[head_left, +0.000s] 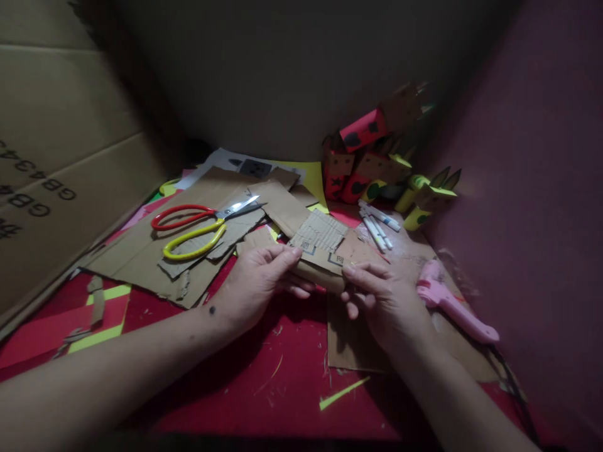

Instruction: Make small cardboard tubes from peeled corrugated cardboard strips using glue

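Note:
Between my two hands is a small folded piece of cardboard point(320, 257) with dark printed marks, held above the red table. My left hand point(266, 273) pinches its left edge between thumb and fingers. The right edge is gripped by my right hand point(377, 289), thumb on top and fingers below. A torn corrugated scrap point(319, 230) shows just behind the held piece; I cannot tell whether it is joined to it. Scissors point(207, 226) with one red and one yellow handle lie open on cardboard sheets point(136, 251), left of my left hand.
A pink glue gun point(455, 304) lies at the right, its cord running down. White markers point(377, 226) sit farther back, near red and yellow paper figures point(360, 169). A large cardboard box point(70, 150) stands at the left. Paper strips point(343, 394) litter the red table point(264, 402).

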### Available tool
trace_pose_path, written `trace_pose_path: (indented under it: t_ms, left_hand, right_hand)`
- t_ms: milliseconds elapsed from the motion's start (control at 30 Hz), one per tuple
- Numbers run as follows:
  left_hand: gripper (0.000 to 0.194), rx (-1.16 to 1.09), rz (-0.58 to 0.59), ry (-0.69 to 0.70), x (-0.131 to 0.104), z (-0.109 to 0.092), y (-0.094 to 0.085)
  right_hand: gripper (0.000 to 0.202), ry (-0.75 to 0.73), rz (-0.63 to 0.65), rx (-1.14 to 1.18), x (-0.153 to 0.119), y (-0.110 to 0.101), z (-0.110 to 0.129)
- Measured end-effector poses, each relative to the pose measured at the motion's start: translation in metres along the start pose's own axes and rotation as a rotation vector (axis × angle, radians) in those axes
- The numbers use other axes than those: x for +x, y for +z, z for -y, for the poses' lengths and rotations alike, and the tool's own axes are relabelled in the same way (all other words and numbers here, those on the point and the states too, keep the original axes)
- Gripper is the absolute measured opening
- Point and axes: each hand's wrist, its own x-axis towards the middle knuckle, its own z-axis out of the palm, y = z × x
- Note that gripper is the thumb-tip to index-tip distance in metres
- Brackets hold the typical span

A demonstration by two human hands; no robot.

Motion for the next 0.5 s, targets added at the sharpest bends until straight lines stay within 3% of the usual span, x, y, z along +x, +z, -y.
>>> trace_pose_path:
  t_ms: [300, 500]
  left_hand:
    - [0.021, 0.047, -0.002, 0.026, -0.0007, -0.0029, 0.0022]
    - [0.018, 0.286, -0.077, 0.270, -0.0089, -0.0040, 0.0036]
  right_hand:
    - [0.019, 0.073, -0.043, -0.039, 0.0035, -0.0012, 0.0039]
    - [0.024, 0.139, 0.097, 0.064, 0.0037, 0.0049, 0.0070]
